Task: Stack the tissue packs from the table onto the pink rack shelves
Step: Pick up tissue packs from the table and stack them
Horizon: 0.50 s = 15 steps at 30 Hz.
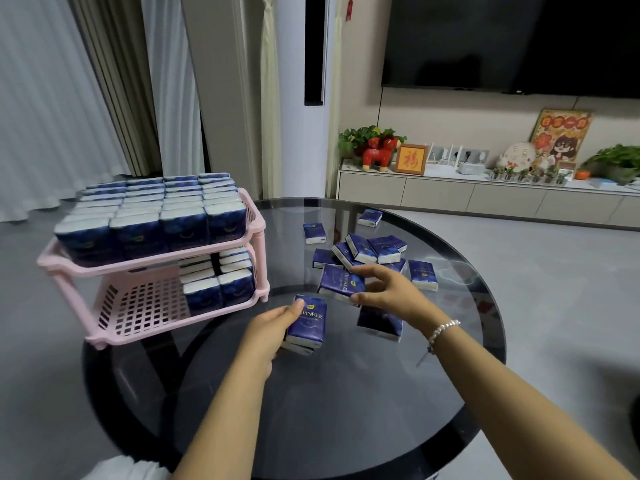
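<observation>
Loose packs (360,249) crowd behind both hands (377,292) — perhaps a dozen — beside the rack (256,220).

Beyond the hands we note a pale wall with a dark wall-mounted television (512,43) up and to the right. Below it runs a low white cabinet (450,195) bearing a red toy horse (377,152), a framed red character (411,159) and potted plants (616,161). Up and left of the hands hang grey-white curtains (52,98). The floor (554,289) is grey and evenly lit.
</observation>
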### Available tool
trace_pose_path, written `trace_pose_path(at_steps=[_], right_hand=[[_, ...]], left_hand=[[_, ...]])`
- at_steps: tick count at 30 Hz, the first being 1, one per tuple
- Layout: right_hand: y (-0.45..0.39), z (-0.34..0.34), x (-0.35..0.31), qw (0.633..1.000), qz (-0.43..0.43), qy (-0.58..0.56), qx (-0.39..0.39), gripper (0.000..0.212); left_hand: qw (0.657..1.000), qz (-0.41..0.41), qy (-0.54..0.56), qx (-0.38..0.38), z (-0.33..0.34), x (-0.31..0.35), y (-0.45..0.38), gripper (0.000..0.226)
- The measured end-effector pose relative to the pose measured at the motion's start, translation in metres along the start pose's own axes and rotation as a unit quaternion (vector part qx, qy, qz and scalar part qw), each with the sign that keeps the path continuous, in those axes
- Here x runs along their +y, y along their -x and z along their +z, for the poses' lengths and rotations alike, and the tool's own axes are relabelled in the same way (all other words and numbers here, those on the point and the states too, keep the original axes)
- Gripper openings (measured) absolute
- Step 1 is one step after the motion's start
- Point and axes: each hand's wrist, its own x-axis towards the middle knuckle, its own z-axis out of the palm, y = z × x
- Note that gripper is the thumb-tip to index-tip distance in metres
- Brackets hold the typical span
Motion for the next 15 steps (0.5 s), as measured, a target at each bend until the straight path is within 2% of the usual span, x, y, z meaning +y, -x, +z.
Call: trace_pose_path(at_steps=[8,11,15], right_hand=[[0.005,-0.002,-0.024,0.98,-0.048,0.034,-0.189,0.051],[0.006,0.0,-0.033,0.973,-0.049,0.043,-0.223,0.051],[0.005,0.005,-0.04,0.964,-0.048,0.052,-0.255,0.052]], left_hand=[[0.999,-0.03,0.012,-0.028,-0.002,0.003,-0.006,0.033],[0.999,-0.032,0.01,-0.034,-0.001,0.005,-0.005,0.04],[0.994,-0.056,-0.038,-0.085,-0.001,0.01,-0.001,0.067]])
